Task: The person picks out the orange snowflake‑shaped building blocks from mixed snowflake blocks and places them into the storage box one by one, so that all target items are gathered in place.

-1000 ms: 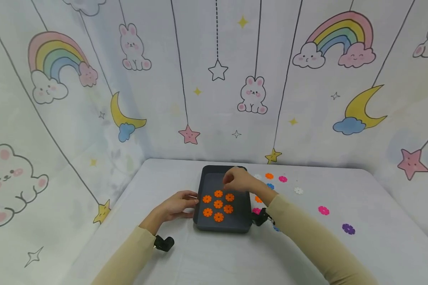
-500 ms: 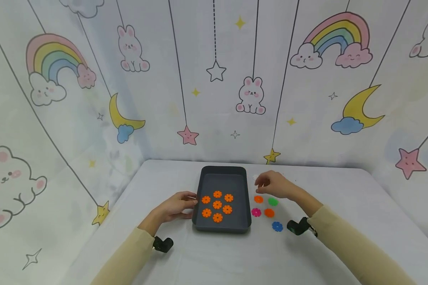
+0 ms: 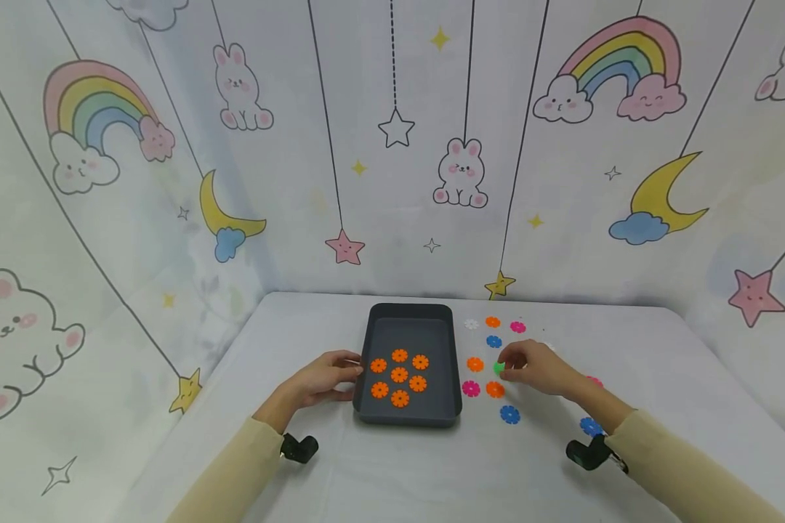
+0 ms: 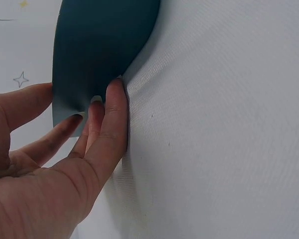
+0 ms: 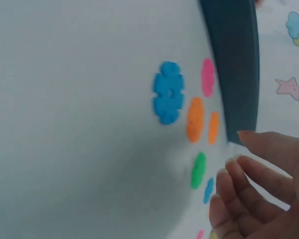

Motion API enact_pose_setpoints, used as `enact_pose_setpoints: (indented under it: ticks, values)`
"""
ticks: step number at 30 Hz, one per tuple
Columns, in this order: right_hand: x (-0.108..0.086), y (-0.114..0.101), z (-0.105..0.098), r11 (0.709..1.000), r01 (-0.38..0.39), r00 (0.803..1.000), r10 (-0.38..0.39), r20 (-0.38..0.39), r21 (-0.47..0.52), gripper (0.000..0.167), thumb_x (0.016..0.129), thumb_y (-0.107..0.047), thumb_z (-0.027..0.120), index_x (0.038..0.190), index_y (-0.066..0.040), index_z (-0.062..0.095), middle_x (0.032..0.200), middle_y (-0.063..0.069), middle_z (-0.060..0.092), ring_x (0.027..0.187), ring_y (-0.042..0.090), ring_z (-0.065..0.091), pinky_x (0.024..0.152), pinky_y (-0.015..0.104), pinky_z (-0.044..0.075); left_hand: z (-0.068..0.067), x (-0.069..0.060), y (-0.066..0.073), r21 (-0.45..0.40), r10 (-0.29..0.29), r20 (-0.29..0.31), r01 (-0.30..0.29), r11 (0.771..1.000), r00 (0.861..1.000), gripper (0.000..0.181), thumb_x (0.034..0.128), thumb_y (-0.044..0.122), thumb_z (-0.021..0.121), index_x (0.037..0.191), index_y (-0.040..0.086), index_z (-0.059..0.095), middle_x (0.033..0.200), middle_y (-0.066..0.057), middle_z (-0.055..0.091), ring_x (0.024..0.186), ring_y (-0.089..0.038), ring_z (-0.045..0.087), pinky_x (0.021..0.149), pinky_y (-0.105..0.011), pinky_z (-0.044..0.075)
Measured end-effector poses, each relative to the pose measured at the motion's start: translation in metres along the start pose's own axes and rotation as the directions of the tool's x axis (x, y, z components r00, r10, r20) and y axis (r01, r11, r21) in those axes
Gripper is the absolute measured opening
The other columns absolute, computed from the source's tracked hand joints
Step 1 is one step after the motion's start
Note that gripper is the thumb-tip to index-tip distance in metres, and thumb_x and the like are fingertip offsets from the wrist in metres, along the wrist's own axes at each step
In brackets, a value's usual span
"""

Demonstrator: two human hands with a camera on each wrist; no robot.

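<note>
A dark grey tray [image 3: 408, 420] lies on the table, with several orange flower-shaped discs [image 3: 400, 375] flat on its floor. My left hand [image 3: 320, 378] rests at the tray's left side; in the left wrist view its fingertips touch the outer wall [image 4: 104, 45]. To the right of the tray my right hand [image 3: 541, 369] hovers over a green flower-shaped disc [image 3: 499, 368]. In the right wrist view that green disc [image 5: 199, 170] lies on the cloth, apart from the fingertips, and nothing shows between thumb and fingers.
Right of the tray lie several more discs: a pink one [image 3: 471, 388], a nearby orange one [image 3: 495, 390], a blue one [image 3: 510, 415] and a white one [image 3: 472, 324]. Another blue disc [image 3: 591, 426] is by the right wrist. A patterned curtain [image 3: 392, 181] hangs behind the white table [image 3: 392, 472].
My right hand has moved from above the tray out to the right, then down toward the green disc. The left hand stays at the tray's side.
</note>
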State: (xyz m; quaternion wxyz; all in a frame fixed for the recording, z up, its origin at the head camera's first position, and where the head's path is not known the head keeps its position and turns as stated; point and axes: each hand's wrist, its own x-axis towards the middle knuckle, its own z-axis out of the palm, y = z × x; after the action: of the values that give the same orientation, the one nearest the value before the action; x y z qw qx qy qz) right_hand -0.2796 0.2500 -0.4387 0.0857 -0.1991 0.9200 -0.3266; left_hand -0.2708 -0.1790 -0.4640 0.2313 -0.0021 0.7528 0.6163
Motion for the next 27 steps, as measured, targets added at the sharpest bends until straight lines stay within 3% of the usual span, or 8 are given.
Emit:
enact_pose_setpoints:
  ticks: [9, 27]
  values:
    - [-0.008, 0.015, 0.019, 0.996, -0.068, 0.998, 0.068, 0.001, 0.05, 0.026, 0.088, -0.017, 0.08, 0.107, -0.003, 0.071, 0.089, 0.0, 0.063, 0.084, 0.019, 0.057, 0.069, 0.023, 0.053, 0.0, -0.001, 0.001, 0.003, 0.003, -0.003, -0.003, 1.0, 1.0, 0.048, 0.1035, 0.016, 0.062, 0.146, -0.002, 0.048, 0.142, -0.019, 0.056, 0.122, -0.032, 0.06, 0.091, -0.046, 0.059]
    - [-0.009, 0.004, 0.03, 0.993, -0.114, 0.993, 0.114, 0.002, 0.032, 0.022, 0.086, -0.016, 0.082, 0.101, -0.005, 0.07, 0.085, 0.002, 0.06, 0.082, 0.019, 0.056, 0.069, 0.028, 0.053, 0.0, 0.001, -0.002, 0.003, 0.008, 0.002, -0.008, 1.0, 1.0, 0.049, 0.1039, 0.016, 0.061, 0.147, -0.003, 0.047, 0.141, -0.019, 0.057, 0.121, -0.031, 0.06, 0.091, -0.046, 0.059]
